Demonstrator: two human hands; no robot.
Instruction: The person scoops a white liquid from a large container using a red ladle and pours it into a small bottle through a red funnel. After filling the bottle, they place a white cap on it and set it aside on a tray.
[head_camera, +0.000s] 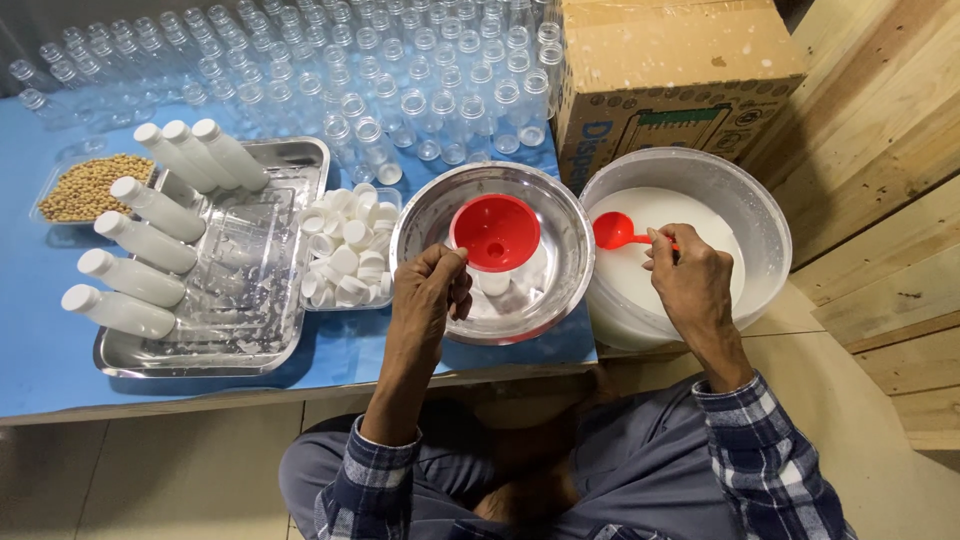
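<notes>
Left hand (432, 290) is curled around the rim of the red funnel (496, 232), which sits in a bottle standing in the steel bowl (420, 215). Right hand (690, 280) is closed on the handle of a red ladle (612, 229) held over the white liquid in the big white bucket (765, 215) just right of the bowl. Left of the bowl there's a tub of white caps (345, 250), then a steel tray (285, 160) with filled white bottles (140, 240). Empty clear bottles (400, 80) crowd the back beside a cardboard box (670, 70).

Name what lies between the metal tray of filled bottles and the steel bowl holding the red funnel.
In the head view, a clear tub of white caps sits between the metal tray and the steel bowl.
</notes>
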